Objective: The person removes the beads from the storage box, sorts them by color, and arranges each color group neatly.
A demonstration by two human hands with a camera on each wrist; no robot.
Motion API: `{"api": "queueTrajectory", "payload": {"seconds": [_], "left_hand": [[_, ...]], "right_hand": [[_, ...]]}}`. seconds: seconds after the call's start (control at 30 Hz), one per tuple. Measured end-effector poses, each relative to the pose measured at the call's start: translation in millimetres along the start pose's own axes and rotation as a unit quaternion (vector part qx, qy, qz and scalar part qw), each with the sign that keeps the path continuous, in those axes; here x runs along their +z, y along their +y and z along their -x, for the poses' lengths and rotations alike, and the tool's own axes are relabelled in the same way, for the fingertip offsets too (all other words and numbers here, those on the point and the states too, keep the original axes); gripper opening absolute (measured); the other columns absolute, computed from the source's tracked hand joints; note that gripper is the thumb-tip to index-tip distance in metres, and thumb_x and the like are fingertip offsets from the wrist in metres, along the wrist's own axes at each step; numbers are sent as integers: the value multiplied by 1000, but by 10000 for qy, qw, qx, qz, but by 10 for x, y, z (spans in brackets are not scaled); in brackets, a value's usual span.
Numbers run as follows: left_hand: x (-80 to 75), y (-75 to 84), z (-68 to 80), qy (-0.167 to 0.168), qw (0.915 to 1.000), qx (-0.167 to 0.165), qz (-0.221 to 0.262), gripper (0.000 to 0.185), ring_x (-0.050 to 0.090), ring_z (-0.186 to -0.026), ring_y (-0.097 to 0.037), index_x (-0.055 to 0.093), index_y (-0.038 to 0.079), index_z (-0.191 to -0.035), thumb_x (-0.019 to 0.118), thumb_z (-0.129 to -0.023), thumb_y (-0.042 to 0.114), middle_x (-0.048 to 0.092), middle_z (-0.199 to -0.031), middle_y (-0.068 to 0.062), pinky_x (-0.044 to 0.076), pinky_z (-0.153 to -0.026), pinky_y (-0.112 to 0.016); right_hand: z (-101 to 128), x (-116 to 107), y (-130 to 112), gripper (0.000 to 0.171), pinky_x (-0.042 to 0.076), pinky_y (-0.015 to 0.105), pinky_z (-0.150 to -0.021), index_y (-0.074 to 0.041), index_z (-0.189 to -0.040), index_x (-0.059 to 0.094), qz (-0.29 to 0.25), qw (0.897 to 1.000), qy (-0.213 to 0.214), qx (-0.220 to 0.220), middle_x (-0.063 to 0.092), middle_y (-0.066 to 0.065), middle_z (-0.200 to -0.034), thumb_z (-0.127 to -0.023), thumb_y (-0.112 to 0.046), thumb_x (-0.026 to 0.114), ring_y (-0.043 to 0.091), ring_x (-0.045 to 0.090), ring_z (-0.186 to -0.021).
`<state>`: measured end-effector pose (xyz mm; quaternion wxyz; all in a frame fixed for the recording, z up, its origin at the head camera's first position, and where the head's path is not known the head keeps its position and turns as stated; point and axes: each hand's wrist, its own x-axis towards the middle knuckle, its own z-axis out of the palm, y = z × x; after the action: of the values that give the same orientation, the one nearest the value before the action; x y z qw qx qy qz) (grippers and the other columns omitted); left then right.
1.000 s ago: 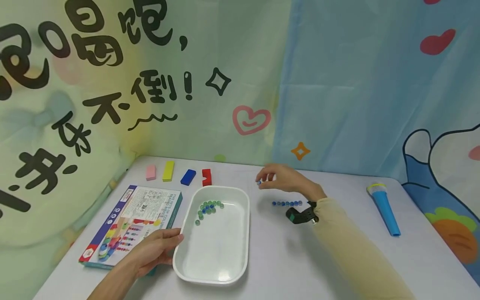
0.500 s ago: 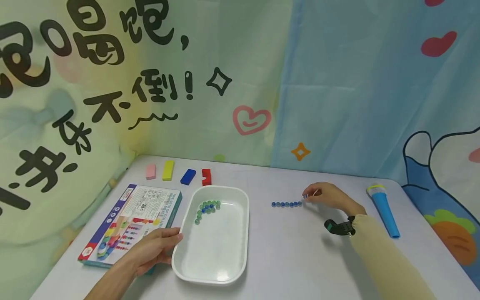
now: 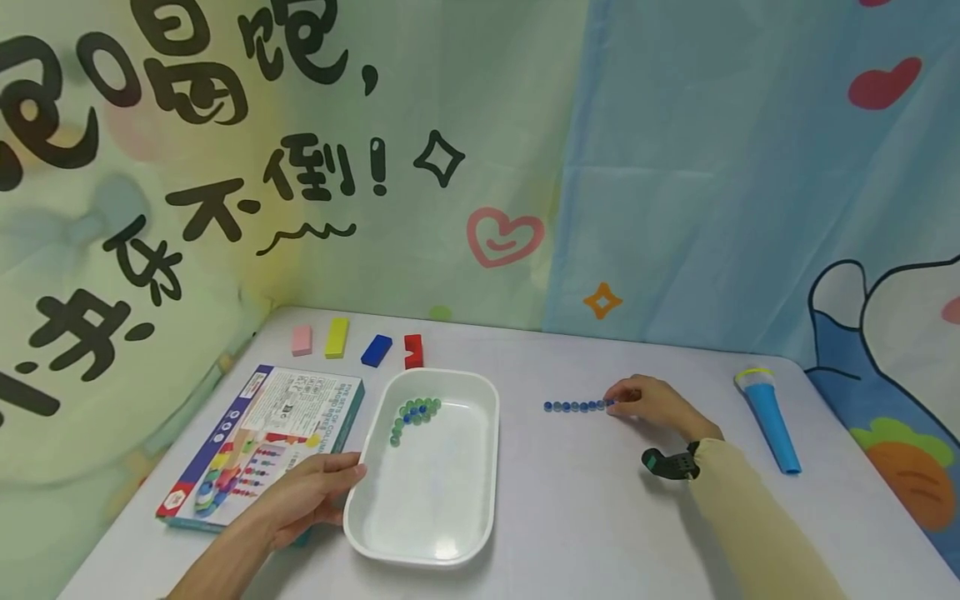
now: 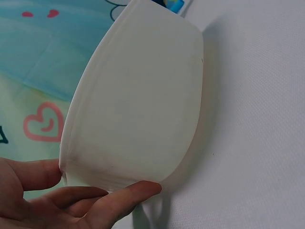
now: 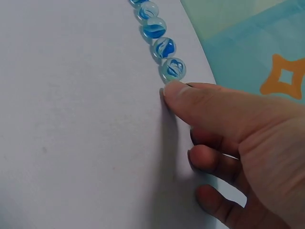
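Note:
My left hand [image 3: 315,492] grips the left edge of a white tray [image 3: 442,508], thumb at the rim and fingers under its outer wall in the left wrist view. Inside the tray, green marbles [image 3: 397,431] and a few blue ones gather at the upper left. To the right, several blue-swirled glass marbles [image 3: 575,407] form a straight row on the table. My right hand [image 3: 654,403] pinches a blue marble at the row's right end. In the right wrist view the thumb covers that marble, just beside the last visible marble [image 5: 173,69].
A printed toy box [image 3: 292,425] lies left of the tray. Along the back stand pink [image 3: 302,340], yellow [image 3: 337,337], blue [image 3: 377,351] and red [image 3: 413,351] blocks. A blue toy microphone [image 3: 771,425] lies at the right. A patterned cloth [image 3: 450,250] hangs behind the table.
My right hand has carried a marble from beside the tray rightward to the row's end, then lowered it into line there. The left hand keeps its hold on the tray.

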<state>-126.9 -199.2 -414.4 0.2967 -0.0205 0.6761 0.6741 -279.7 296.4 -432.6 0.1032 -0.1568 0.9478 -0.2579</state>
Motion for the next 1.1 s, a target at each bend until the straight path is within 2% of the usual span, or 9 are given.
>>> {"api": "queueTrajectory", "payload": {"seconds": [0.2, 0.6, 1.1], "left_hand": [[-4, 1, 5, -16, 10000, 17, 8, 68, 64, -103, -18, 26, -12, -147, 53, -100, 29, 53, -137, -21, 58, -85, -40], [-9, 4, 8, 79, 9999, -86, -24, 67, 65, -101, -18, 26, -11, -147, 53, -100, 29, 54, -136, -20, 58, -85, -39], [-2, 0, -4, -29, 10000, 29, 23, 67, 64, -102, -17, 24, -13, -147, 51, -101, 27, 53, -137, -20, 58, -83, -39]], "right_hand": [[22, 34, -58, 23, 42, 32, -77, -7, -107, 70, -18, 10000, 61, 2, 60, 7, -97, -89, -22, 69, 17, 49, -86], [29, 45, -68, 24, 43, 34, -81, -7, -108, 67, -155, 9999, 21, 26, 58, 11, -101, -89, -21, 69, 21, 49, -93], [35, 55, -44, 25, 41, 33, -80, -6, -109, 65, -244, 9997, -69, 48, 55, 11, -101, -88, -19, 69, 22, 47, -92]]}}
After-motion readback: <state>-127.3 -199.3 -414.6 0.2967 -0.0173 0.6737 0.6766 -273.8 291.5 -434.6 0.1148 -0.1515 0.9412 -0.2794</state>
